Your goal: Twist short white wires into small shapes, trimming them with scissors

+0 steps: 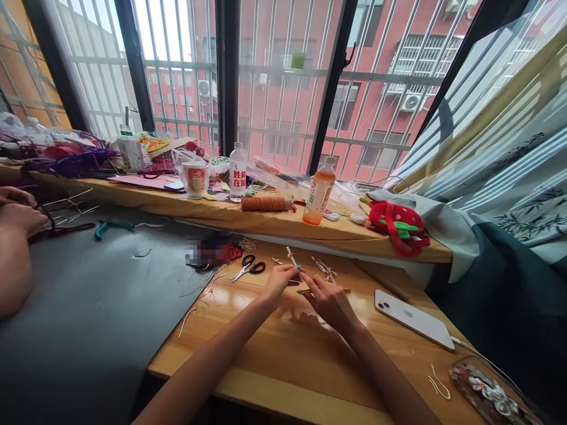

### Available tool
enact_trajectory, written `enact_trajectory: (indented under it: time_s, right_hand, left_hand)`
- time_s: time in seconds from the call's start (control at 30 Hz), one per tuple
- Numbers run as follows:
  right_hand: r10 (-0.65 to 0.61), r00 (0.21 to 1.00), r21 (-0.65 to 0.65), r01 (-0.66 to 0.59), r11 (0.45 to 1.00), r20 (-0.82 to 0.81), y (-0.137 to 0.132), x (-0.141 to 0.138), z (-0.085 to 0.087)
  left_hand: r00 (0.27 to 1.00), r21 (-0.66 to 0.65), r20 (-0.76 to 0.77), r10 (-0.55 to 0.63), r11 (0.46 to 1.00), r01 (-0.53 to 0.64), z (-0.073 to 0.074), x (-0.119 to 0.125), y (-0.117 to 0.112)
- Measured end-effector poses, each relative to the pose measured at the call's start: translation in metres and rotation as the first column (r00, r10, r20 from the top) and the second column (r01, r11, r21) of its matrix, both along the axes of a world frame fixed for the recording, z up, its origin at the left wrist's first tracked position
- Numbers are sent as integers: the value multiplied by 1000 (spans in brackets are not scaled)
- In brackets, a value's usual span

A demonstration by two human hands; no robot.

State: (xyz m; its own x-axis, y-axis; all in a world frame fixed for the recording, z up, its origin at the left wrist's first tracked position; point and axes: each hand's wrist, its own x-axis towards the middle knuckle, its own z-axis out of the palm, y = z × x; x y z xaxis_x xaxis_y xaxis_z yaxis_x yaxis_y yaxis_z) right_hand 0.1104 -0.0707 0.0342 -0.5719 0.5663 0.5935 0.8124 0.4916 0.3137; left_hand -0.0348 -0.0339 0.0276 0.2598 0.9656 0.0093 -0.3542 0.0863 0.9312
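Observation:
Above the wooden table, my left hand (280, 282) pinches a thin white stick-like piece (289, 255) with orange thread around it. A small blue spot shows at the left thumb tip; whether it is a nail or a bead I cannot tell. My right hand (330, 300) has its fingers closed at the lower end of the same piece. A thin brown stick (346, 290) lies across under the right fingers. Just behind the hands is a small bundle of white pieces with orange thread (325, 270). Scissors with black handles (254, 268) lie to the left of my hands.
A white phone (414, 319) with a cable lies at right. On the sill stand an orange drink bottle (319, 192), a clear bottle (238, 171) and a thread spool (266, 204). Another person's arm (15, 254) is at far left, near teal pliers (113, 227).

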Motion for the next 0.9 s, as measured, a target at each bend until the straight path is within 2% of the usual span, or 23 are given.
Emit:
enact_trajectory:
  time_s: [0.13, 0.3, 0.47, 0.6, 0.73, 0.9]
  right_hand:
    - [-92, 990, -57, 87, 995, -102, 4, 7, 7]
    - [-46, 998, -71, 42, 997, -52, 4, 11, 11]
    - [-24, 1000, -60, 24, 998, -6, -2, 8, 14]
    - [-5, 1000, 1, 5, 1000, -7, -3, 8, 15]
    - [-34, 999, 56, 35, 998, -14, -3, 9, 14]
    - [-37, 999, 103, 37, 994, -7, -3, 11, 15]
  left_hand:
    - [995, 19, -47, 90, 996, -89, 0, -6, 7]
    - [987, 140, -105, 122, 984, -107, 9, 0, -3]
    - [929, 383, -249, 272, 909, -163, 21, 0, -15]
    - [877, 490, -342, 338, 861, -141, 26, -1, -20]
    - [867, 503, -355, 351, 853, -140, 27, -2, -22]
    - [910, 414, -275, 311, 892, -179, 29, -2, -22]
